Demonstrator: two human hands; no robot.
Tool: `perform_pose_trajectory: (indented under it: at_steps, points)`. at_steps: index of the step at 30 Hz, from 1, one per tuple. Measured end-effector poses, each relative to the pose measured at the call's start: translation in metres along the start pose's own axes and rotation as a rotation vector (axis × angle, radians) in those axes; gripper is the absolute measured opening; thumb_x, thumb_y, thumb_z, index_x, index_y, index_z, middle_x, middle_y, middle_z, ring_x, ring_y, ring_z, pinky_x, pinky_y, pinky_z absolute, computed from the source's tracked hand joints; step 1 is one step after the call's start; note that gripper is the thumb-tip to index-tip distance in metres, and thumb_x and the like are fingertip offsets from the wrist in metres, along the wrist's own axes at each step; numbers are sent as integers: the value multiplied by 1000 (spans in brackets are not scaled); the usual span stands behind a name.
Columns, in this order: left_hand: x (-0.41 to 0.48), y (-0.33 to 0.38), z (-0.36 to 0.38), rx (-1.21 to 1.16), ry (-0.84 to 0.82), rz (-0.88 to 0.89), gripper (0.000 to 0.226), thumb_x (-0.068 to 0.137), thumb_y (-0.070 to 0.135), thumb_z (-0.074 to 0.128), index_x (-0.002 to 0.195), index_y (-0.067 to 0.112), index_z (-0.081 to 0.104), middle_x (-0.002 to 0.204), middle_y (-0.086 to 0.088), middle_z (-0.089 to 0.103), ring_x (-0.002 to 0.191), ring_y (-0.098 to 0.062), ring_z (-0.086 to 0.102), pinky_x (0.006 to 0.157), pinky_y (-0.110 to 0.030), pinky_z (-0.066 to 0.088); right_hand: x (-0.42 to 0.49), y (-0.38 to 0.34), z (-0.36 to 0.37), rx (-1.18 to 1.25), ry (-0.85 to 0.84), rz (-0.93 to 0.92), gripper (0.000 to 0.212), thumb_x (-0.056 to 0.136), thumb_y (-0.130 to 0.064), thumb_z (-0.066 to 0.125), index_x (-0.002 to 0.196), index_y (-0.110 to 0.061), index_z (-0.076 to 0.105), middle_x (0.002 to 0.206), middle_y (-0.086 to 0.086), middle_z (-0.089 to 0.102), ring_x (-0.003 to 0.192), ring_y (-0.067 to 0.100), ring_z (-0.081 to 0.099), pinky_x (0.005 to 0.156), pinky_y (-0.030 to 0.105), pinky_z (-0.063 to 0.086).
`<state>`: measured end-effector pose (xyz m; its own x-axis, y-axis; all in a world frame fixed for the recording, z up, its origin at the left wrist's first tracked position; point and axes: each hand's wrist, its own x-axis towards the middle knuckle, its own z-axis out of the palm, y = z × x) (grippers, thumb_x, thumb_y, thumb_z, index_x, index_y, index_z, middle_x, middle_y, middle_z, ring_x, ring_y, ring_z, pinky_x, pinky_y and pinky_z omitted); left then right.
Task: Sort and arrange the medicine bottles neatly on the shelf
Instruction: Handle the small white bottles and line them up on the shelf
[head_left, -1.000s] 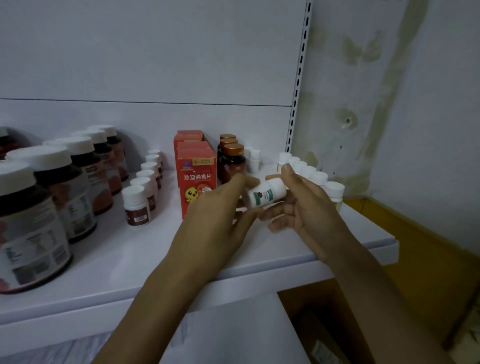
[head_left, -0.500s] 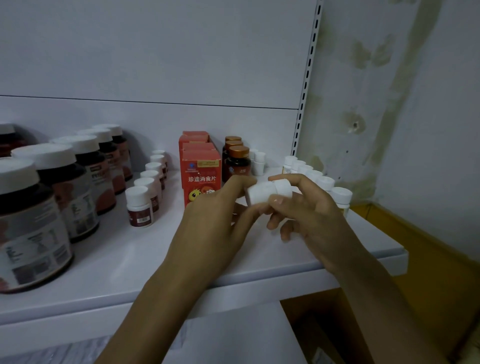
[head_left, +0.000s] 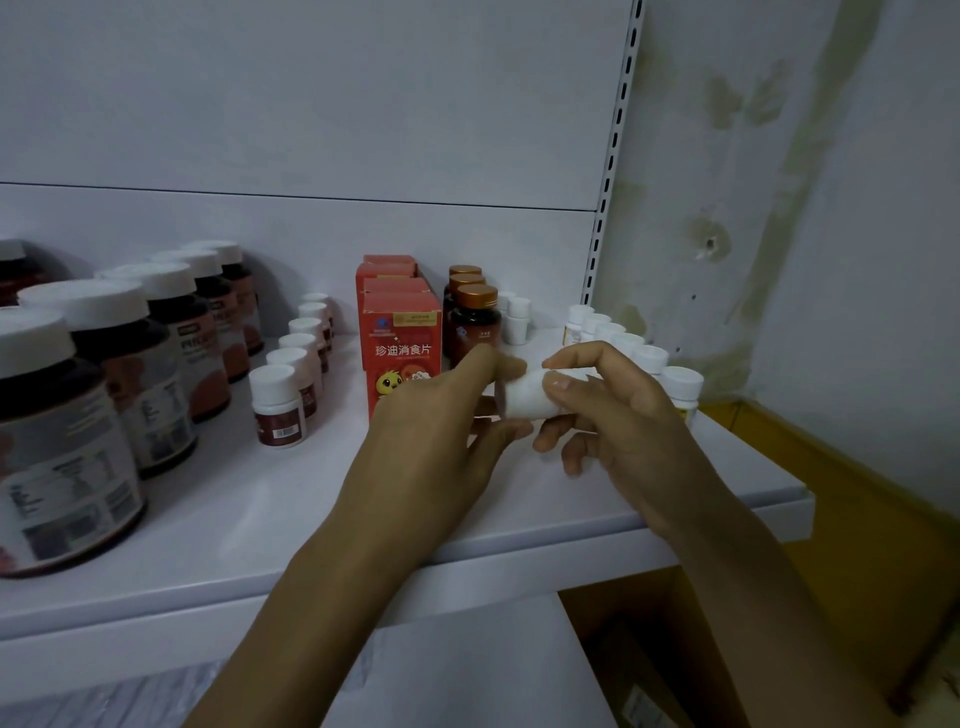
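A small white bottle lies on its side between both hands, a little above the white shelf. My right hand grips its cap end with thumb and fingers. My left hand holds the other end, fingertips on it. Its label is turned out of sight. To the right, a row of small white-capped bottles runs along the shelf's right side. Behind the hands stand red boxes and amber bottles with copper caps.
Large dark jars with white lids fill the shelf's left side. A row of small brown-labelled bottles stands beside them. Tiny white bottles sit at the back. A perforated upright and a stained wall bound the right.
The bottle has been rolled between my hands so its green label no longer shows, and my right fingers have wrapped further over it. Both hands stay at the same spot.
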<state>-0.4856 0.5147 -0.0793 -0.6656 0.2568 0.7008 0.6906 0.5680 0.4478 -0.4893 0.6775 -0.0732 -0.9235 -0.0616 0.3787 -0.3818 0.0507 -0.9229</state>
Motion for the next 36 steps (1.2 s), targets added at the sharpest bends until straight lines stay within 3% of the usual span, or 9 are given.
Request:
perform_pose_trajectory:
  at_steps: [5, 8, 12, 15, 21, 26, 31, 34, 36]
  points:
    - [0, 0, -1, -2, -2, 9, 40, 82, 34, 67, 119, 22, 58, 109, 7, 69, 89, -3, 66, 78, -22, 56, 1, 1, -1, 58, 26, -9, 11, 95, -18, 50, 98, -12, 59, 76, 7, 66, 58, 16, 64, 42, 23, 45]
    - [0, -1, -1, 9, 17, 25, 41, 81, 29, 71, 119, 22, 59, 109, 6, 69, 88, -5, 66, 78, -24, 56, 1, 1, -2, 68, -2, -18, 5, 93, -14, 56, 95, -17, 59, 82, 8, 67, 60, 16, 65, 44, 23, 48]
    - [0, -3, -2, 19, 32, 45, 45, 83, 33, 68, 125, 22, 58, 109, 8, 68, 86, -2, 65, 76, -21, 56, 1, 3, -5, 100, -64, -69, 18, 78, -17, 59, 95, -18, 59, 84, -1, 72, 69, 21, 68, 49, 24, 52]
    - [0, -3, -3, 37, 26, 51, 39, 83, 31, 68, 120, 22, 60, 107, 7, 69, 86, -3, 65, 75, -23, 57, -1, 4, -6, 73, -72, -96, 21, 81, -8, 65, 98, -19, 58, 88, -2, 73, 74, 20, 69, 56, 24, 54]
    - [0, -6, -1, 29, 69, 106, 31, 81, 28, 72, 106, 13, 60, 112, 1, 67, 93, -2, 60, 78, -11, 52, -1, 6, -5, 99, -93, -143, 25, 86, 3, 59, 101, -17, 60, 96, -5, 72, 86, 19, 69, 64, 27, 58]
    - [1, 4, -7, 24, 122, 266, 31, 81, 15, 72, 109, 10, 61, 117, -3, 65, 103, -13, 62, 84, -19, 52, -22, -6, -3, 179, -68, -200, 26, 82, 3, 61, 104, -12, 59, 100, -2, 68, 92, 18, 67, 74, 28, 58]
    - [-20, 52, 21, -165, -59, 357, 33, 81, 11, 74, 111, 10, 61, 118, -3, 63, 104, -12, 63, 82, -20, 54, -100, -8, -43, 137, 122, -193, 27, 78, -7, 71, 102, -18, 63, 101, -3, 71, 92, 19, 70, 73, 33, 60]
    - [-39, 81, 78, -319, -263, 331, 33, 81, 17, 73, 111, 6, 63, 118, -2, 65, 101, -10, 65, 82, -27, 55, -167, 3, -92, 149, 250, -44, 29, 80, -11, 65, 108, -16, 63, 104, 2, 72, 86, 20, 71, 70, 27, 58]
    - [-57, 107, 127, -433, -426, 296, 34, 81, 22, 72, 112, 12, 63, 117, 3, 64, 101, -5, 63, 84, -24, 54, -218, 13, -128, 68, 358, 90, 32, 80, -17, 62, 112, -21, 62, 103, -1, 73, 86, 19, 72, 71, 23, 57]
